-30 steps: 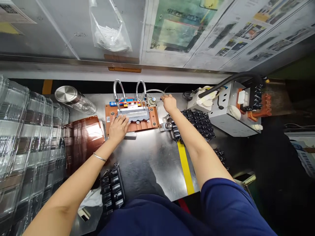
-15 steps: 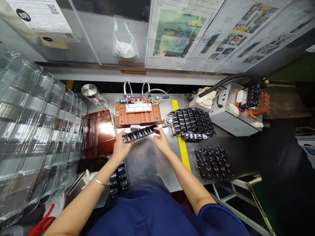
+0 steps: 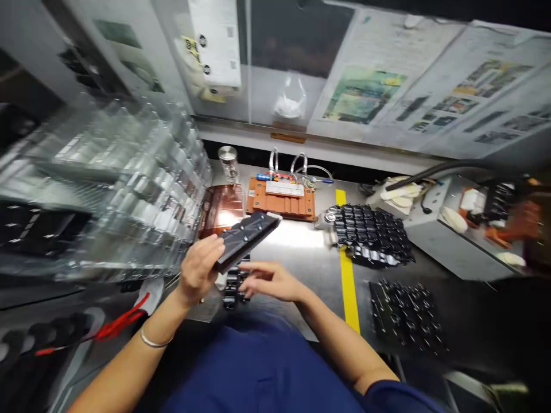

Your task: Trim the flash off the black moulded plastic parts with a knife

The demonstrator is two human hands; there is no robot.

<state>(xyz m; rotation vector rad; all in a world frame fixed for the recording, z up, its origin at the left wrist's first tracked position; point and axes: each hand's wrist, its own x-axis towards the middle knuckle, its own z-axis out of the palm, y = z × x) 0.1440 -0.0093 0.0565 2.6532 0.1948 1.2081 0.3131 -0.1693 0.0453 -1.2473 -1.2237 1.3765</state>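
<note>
My left hand (image 3: pixel 200 267) grips one end of a long black plastic part (image 3: pixel 252 232), raised at a slant with its studded face showing. Below it, my right hand (image 3: pixel 275 281) stretches its fingers toward several black parts (image 3: pixel 232 289) close to my body. Those fingers are apart with nothing between them; whether the tips touch a part is unclear. Behind the raised part lies an orange fixture (image 3: pixel 282 206) with a white perforated bar (image 3: pixel 284 188) and two hoses.
Stacked clear plastic trays (image 3: pixel 159 195) rise on the left, near a reddish-brown box (image 3: pixel 221 206) and a glass jar (image 3: pixel 229 166). Right of the yellow tape (image 3: pixel 350 292) are rows of black parts (image 3: pixel 372 232), a second black group (image 3: pixel 408 315) and a grey machine (image 3: pixel 451 229).
The black part has turned over and tilted up in my left hand. My right hand has let go of its far end and dropped nearer my body. The view has swung left.
</note>
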